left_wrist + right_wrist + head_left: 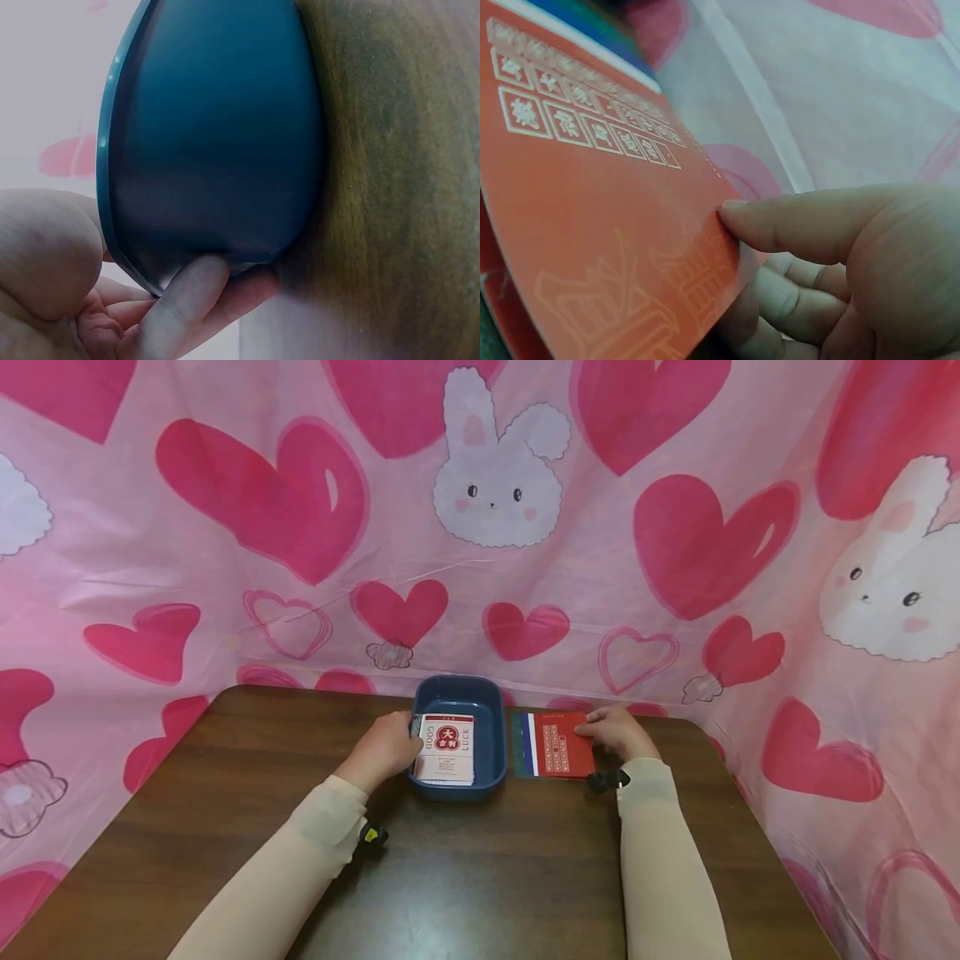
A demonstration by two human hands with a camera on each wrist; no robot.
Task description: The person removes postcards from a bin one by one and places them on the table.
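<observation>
On the table stands a blue plastic bin (495, 714). My left hand (384, 746) grips its left side, fingers curled round the wall in the left wrist view, against the bin's outer wall (217, 142). Inside the bin lies a white card (444, 768) with red print reading GOOD LUCK. To the right of the bin my right hand (617, 732) pinches the edge of a red card (576, 747) with rows of boxed characters. The right wrist view shows the thumb on the face of that red card (630, 202), other fingers behind it.
White, blue and green strips of other cards (527, 747) show along the red card's left side. The brown wooden table (465, 868) ends just behind the bin, where a pink curtain (570, 585) with hearts and rabbits hangs on several sides.
</observation>
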